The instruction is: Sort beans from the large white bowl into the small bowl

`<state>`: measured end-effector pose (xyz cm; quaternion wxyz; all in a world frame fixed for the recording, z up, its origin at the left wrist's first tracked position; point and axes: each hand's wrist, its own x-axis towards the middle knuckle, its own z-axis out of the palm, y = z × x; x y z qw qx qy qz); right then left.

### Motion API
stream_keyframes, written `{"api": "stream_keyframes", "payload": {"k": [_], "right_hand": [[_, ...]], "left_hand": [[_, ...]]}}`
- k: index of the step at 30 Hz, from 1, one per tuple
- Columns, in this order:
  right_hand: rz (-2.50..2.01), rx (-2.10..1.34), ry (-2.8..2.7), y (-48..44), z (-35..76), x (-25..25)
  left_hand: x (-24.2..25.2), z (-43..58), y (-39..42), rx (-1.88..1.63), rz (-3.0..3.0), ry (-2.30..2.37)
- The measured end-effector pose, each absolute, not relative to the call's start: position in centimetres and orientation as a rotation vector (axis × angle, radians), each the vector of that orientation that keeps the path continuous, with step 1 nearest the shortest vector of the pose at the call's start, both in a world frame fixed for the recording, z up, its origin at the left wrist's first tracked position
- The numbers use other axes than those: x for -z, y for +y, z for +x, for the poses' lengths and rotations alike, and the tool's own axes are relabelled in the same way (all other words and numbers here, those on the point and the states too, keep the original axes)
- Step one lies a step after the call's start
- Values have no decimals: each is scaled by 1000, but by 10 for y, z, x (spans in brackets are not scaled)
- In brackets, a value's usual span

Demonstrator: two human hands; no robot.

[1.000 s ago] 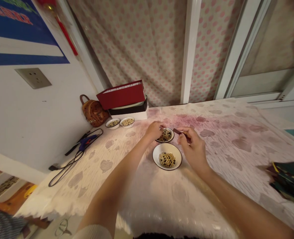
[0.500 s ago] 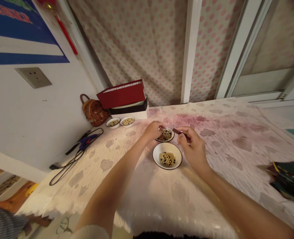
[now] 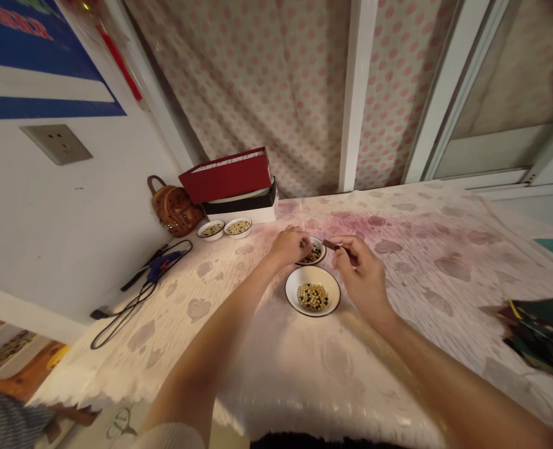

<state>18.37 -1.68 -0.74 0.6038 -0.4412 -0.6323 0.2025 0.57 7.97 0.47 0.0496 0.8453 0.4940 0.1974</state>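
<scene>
On the counter (image 3: 248, 349), two central bowls (image 3: 326, 279) retain beads (image 3: 313, 298); right hand (image 3: 364, 268) pinches brown strip (image 3: 331, 245), left hand (image 3: 286, 247) curled, hold unclear.

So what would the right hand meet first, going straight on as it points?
The brown strip in the right hand would likely meet the farther bowl by the left hand; depth is unclear, so it might pass above.

Pink-dotted curtain (image 3: 253, 81), white post (image 3: 357, 93); socket (image 3: 57, 144) on white wall (image 3: 70, 231).
</scene>
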Motion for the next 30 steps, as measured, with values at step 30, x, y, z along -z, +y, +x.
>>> {"api": "stream_keyframes", "payload": {"k": [30], "right_hand": [[-1001, -481, -1449, -18, 184, 4]], "left_hand": [[-9, 7, 67, -387, 2424, 1648]]}}
